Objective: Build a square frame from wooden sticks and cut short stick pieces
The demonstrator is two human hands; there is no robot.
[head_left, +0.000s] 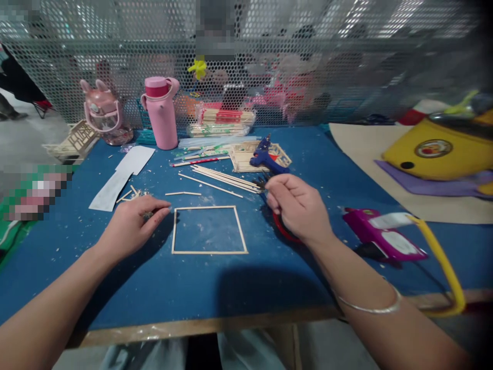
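Observation:
A square frame of thin wooden sticks (pixel 210 229) lies flat on the blue table (pixel 231 288). My left hand (pixel 133 226) rests just left of the frame's top left corner, fingers pressed together on a tiny piece I cannot make out. My right hand (pixel 298 208) is closed around red-handled cutters (pixel 283 229), right of the frame. The tool's dark tip (pixel 262 181) points at a bundle of loose sticks (pixel 225 178) behind the frame.
A blue glue gun (pixel 265 156) lies on a stick lattice. At the back stand a pink bottle (pixel 162 113), a pink bunny cup (pixel 102 110) and packs of sticks (pixel 223 123). A magenta glue gun (pixel 381 239) lies at right, paper strips (pixel 121 174) at left.

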